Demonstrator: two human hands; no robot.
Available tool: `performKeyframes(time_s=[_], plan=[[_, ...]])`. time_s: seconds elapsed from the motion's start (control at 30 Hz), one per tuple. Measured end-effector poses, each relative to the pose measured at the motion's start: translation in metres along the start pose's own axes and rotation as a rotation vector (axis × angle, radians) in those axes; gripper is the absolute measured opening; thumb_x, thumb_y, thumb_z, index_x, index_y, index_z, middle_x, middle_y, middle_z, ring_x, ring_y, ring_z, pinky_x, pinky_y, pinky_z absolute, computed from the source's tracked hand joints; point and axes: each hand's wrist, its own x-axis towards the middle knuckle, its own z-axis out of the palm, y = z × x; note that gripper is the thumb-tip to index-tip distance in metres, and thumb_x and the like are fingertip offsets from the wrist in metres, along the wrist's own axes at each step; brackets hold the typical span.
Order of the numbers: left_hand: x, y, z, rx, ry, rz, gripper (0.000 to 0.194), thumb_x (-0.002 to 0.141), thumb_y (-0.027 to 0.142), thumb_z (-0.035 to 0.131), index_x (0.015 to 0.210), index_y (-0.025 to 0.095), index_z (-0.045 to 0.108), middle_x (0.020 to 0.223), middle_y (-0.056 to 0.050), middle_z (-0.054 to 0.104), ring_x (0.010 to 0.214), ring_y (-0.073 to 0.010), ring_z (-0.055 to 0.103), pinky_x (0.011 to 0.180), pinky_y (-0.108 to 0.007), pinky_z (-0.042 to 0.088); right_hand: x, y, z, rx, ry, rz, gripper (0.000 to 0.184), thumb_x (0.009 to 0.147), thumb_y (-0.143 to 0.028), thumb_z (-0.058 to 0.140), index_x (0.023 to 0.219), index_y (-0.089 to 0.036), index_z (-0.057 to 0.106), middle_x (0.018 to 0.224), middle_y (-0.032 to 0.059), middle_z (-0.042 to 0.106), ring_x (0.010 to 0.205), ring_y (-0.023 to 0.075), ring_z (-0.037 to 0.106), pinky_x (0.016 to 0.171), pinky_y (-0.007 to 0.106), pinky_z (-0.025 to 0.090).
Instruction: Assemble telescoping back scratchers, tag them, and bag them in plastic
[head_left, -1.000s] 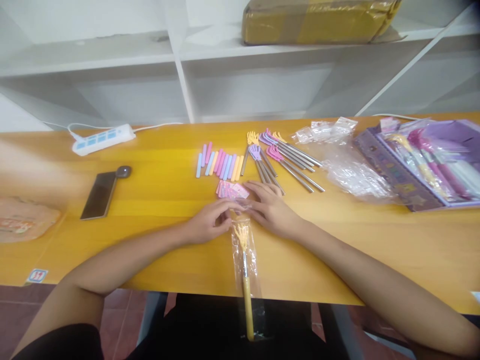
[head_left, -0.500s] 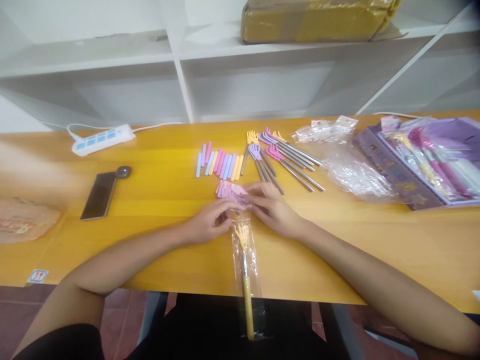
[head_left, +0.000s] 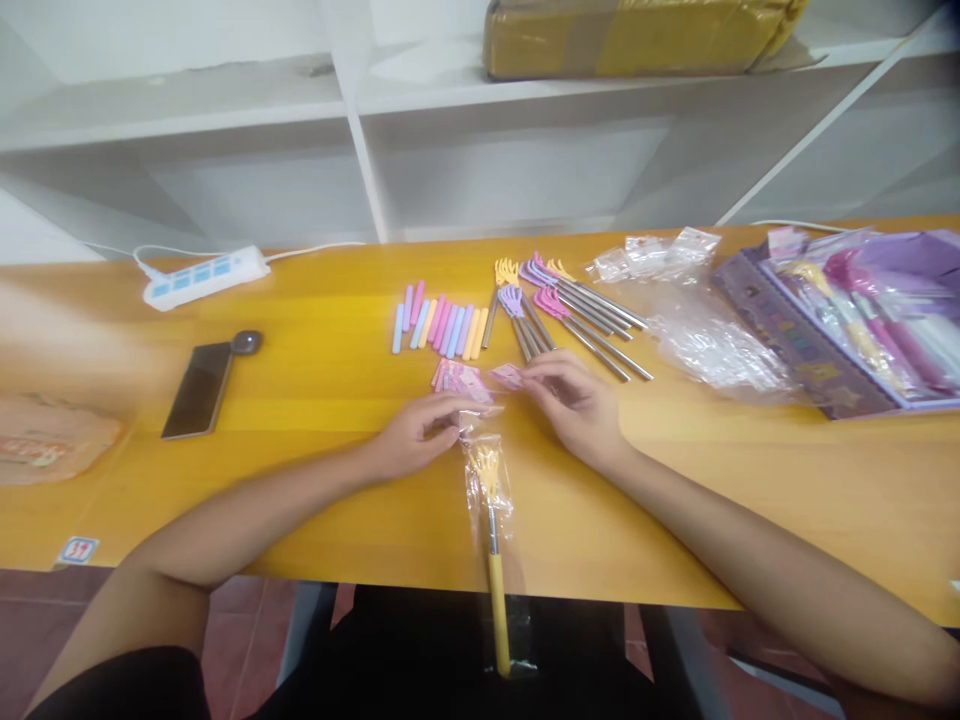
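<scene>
My left hand (head_left: 415,432) is closed on the top end of a clear plastic bag (head_left: 510,500). Inside that bag lies a yellow back scratcher (head_left: 495,570) with a hand-shaped head and a metal rod; its handle end hangs over the table's front edge. My right hand (head_left: 574,408) pinches a small pink card (head_left: 507,376) between thumb and fingers, just right of a fanned stack of pink cards (head_left: 459,381). Beyond the hands lie several coloured handle sleeves (head_left: 442,328) and several back scratchers with bare metal rods (head_left: 592,310).
Clear empty bags (head_left: 720,345) lie to the right, beside a purple box (head_left: 810,360) holding bagged scratchers. A phone (head_left: 196,390), a small dark round object (head_left: 247,343) and a power strip (head_left: 206,278) are at left. A taped carton (head_left: 645,40) sits on the shelf.
My right hand has moved right, away from my left hand and the bag's top, with a pink card now showing in its fingers. My left hand has stayed at the bag.
</scene>
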Motion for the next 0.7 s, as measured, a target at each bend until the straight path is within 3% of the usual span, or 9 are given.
performKeyframes(time_s=[0.17,0.37,0.53,0.7], plan=[[0.000,-0.006,0.001,-0.170,0.034,-0.053,0.036,0.108,0.030,0.063,0.141,0.023,0.074,0.127,-0.013,0.076,0.111,-0.0233,0.072,0.100,-0.042,0.060,-0.005,-0.003,0.007,0.201,0.007,0.113,0.034,0.105,-0.049,0.072,0.125,-0.027,0.055,0.098,0.0025,0.062,0.076,0.0143,0.063,0.068,0.031,0.060],[0.000,-0.009,0.001,-0.327,0.020,-0.071,0.040,0.106,0.036,0.068,0.143,0.024,0.073,0.134,-0.014,0.075,0.112,-0.0235,0.075,0.107,-0.046,0.059,-0.011,-0.005,0.009,0.195,-0.040,0.129,0.030,0.107,-0.052,0.067,0.106,-0.024,0.056,0.093,0.0021,0.060,0.063,0.0109,0.058,0.052,0.028,0.052],[0.001,-0.008,-0.001,-0.406,0.016,-0.093,0.046,0.103,0.038,0.073,0.147,0.025,0.072,0.134,-0.015,0.076,0.109,-0.0237,0.076,0.105,-0.045,0.061,-0.010,-0.007,0.007,0.258,0.013,0.094,0.028,0.108,-0.048,0.068,0.105,-0.025,0.054,0.086,-0.0005,0.063,0.062,0.0105,0.061,0.054,0.026,0.053],[0.003,-0.011,-0.003,-0.476,0.003,-0.081,0.048,0.102,0.039,0.075,0.148,0.026,0.072,0.142,-0.016,0.074,0.113,-0.0243,0.076,0.109,-0.045,0.059,-0.011,-0.005,0.006,0.185,-0.101,0.144,0.029,0.108,-0.050,0.068,0.107,-0.023,0.057,0.082,-0.0003,0.067,0.066,0.0112,0.066,0.059,0.025,0.057]])
